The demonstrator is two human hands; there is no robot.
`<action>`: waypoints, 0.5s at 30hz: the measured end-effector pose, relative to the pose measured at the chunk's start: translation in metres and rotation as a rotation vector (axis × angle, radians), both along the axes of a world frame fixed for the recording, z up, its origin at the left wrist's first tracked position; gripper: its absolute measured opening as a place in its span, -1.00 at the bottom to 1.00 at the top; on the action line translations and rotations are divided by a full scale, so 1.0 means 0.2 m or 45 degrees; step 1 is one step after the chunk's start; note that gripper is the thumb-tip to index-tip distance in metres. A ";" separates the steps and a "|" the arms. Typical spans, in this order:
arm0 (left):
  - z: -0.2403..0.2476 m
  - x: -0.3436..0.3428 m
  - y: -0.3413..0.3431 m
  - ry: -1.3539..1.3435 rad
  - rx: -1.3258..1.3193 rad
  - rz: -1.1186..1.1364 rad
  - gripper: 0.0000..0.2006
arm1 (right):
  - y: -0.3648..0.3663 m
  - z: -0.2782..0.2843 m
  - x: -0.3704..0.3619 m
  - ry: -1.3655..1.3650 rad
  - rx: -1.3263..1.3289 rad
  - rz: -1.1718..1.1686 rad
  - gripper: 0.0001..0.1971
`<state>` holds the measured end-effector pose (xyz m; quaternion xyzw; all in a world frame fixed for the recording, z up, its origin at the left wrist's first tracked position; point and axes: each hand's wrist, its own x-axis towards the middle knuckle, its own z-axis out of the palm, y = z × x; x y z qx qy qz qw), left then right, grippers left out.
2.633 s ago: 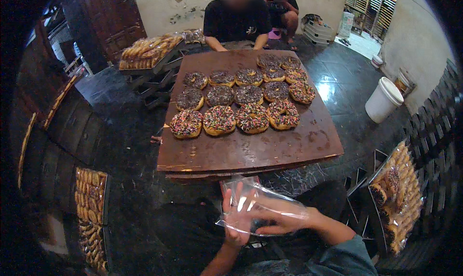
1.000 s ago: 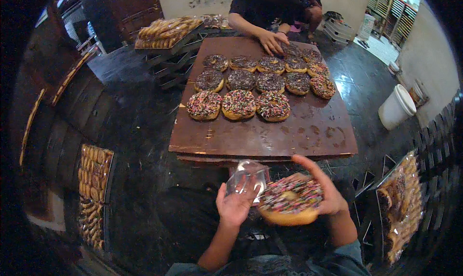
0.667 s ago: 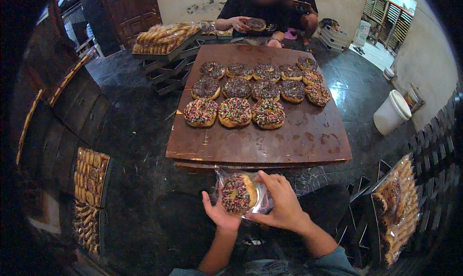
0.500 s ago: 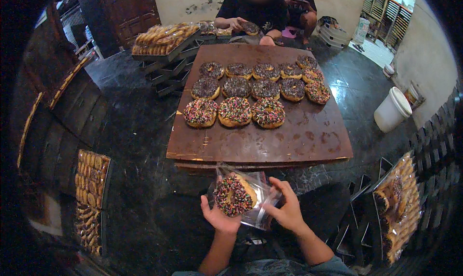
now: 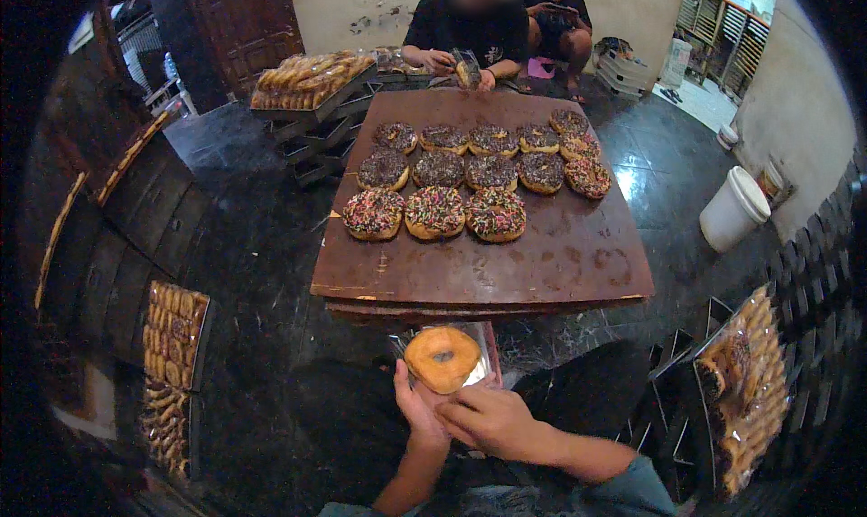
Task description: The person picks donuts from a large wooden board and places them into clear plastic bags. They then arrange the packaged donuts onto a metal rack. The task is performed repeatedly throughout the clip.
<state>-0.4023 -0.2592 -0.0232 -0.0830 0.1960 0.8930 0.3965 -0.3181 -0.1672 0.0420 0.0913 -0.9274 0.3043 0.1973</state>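
Observation:
A doughnut [image 5: 442, 359] in a clear plastic bag [image 5: 488, 350] is held over my lap, just off the table's near edge. Its plain golden underside faces up. My left hand [image 5: 420, 409] grips it from the left and beneath, thumb along its side. At the near edge of the bag, my right hand [image 5: 492, 422] has its fingers bent together, pinching the plastic; the fingertips are partly hidden. On the brown table [image 5: 470, 278] sit rows of doughnuts, some topped with coloured sprinkles [image 5: 435, 212], others with dark chocolate sprinkles [image 5: 440, 169].
Across the table a person holds a bagged doughnut [image 5: 467, 69]; another person sits behind. Trays of packed pastries stand at the back left [image 5: 312, 79], the left [image 5: 173, 336] and the right [image 5: 750, 381]. A white bucket [image 5: 733, 208] stands on the floor at the right.
The bagged doughnut has been turned over, from sprinkles up to plain side up. My right hand has moved left and nearer, to the bag's near edge. The person opposite has lowered their doughnut toward the table.

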 end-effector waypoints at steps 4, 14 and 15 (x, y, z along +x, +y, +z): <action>-0.03 0.02 0.03 -0.008 0.142 0.051 -0.32 | 0.03 -0.08 0.09 -0.323 -0.134 0.075 -0.76; -0.06 0.05 0.00 0.078 -0.151 0.090 -0.48 | -0.03 -0.09 0.09 -0.585 0.066 0.214 -0.79; -0.05 0.04 -0.01 0.017 -0.086 -0.014 -0.47 | -0.02 -0.08 0.07 -0.600 0.075 0.244 -0.80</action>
